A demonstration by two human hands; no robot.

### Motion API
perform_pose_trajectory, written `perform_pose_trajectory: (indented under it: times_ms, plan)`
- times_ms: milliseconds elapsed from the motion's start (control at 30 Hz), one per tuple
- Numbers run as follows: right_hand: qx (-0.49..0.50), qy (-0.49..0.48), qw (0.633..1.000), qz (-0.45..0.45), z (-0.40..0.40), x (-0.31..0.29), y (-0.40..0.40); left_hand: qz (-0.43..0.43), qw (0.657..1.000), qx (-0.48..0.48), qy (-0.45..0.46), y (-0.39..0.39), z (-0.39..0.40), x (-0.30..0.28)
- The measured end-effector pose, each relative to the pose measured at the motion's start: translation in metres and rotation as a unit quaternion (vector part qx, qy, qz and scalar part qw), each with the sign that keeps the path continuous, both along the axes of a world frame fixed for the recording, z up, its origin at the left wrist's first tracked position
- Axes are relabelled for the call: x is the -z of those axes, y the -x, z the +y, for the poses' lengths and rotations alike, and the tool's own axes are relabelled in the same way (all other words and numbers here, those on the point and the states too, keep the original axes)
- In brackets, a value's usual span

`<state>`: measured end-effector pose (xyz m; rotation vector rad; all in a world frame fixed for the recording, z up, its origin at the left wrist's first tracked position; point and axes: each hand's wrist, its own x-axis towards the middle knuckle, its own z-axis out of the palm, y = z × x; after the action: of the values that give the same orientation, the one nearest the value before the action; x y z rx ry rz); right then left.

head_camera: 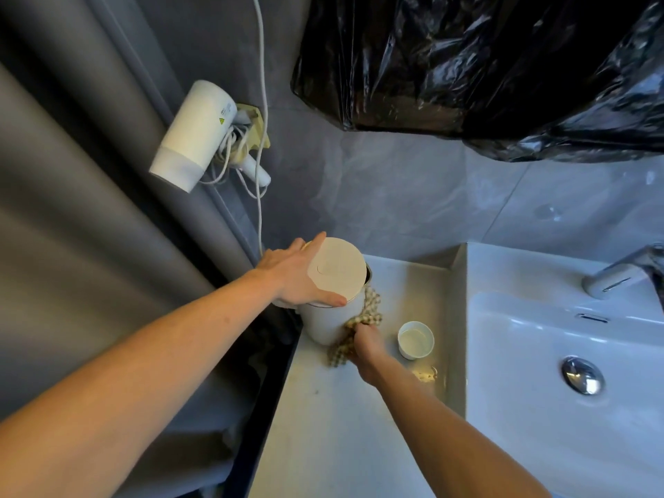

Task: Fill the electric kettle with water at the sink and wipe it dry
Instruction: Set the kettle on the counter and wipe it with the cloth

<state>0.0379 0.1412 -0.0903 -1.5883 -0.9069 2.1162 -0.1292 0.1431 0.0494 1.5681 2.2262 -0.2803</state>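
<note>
Head view: white kettle (328, 319) upright on the bench (323, 425), left of the sink (539, 354). Left hand (293, 278) spread, clasping the lid rim. Right hand (366, 341) curled round checked cloth (370, 310), pressed against kettle's side

Probably a bathroom: white sink (560, 339) with tap (618, 273), wall-hung hair dryer (196, 134), grey tiles.

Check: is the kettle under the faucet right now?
No, the kettle stands on the counter left of the sink, far from the faucet, while the right hand presses a cloth against it.
</note>
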Motion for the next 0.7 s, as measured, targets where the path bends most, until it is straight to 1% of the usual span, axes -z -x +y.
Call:
perform_pose_trajectory:
  times_ms: [67,133,167,200,267,333,467,533,600,700]
  plan:
    - [0.002,0.021,1.000,0.003,0.004,-0.008,-0.003,-0.004,1.000,-0.024,-0.006,-0.002,-0.001,0.005]
    - [0.021,0.009,1.000,0.017,0.005,-0.012,-0.006,-0.025,0.998,-0.064,-0.015,-0.004,-0.003,0.010]
    - [0.030,0.003,0.999,0.038,0.005,-0.015,-0.006,-0.034,0.996,-0.079,-0.021,-0.005,-0.003,0.012]
    - [0.036,-0.001,0.997,0.063,0.004,-0.021,-0.006,-0.038,0.995,-0.089,-0.025,-0.006,-0.003,0.014]
    - [0.045,-0.018,0.996,0.074,0.000,-0.021,-0.002,-0.042,0.993,-0.104,-0.030,-0.009,-0.003,0.015]
    - [0.050,-0.028,0.998,0.037,-0.003,-0.017,0.003,-0.042,0.991,-0.123,-0.035,-0.014,-0.003,0.017]
    - [0.033,0.009,0.999,-0.026,0.000,-0.007,0.011,-0.038,0.983,-0.172,-0.042,-0.025,-0.006,0.021]
    - [0.037,0.001,0.998,-0.050,0.001,-0.011,0.011,-0.040,0.980,-0.191,-0.041,-0.027,-0.005,0.022]
    - [0.037,-0.078,0.995,-0.050,-0.004,-0.020,0.009,-0.044,0.978,-0.201,-0.036,-0.027,-0.004,0.022]
    - [0.023,-0.216,0.976,-0.021,-0.018,-0.038,0.008,-0.048,0.977,-0.203,-0.037,-0.027,-0.002,0.024]
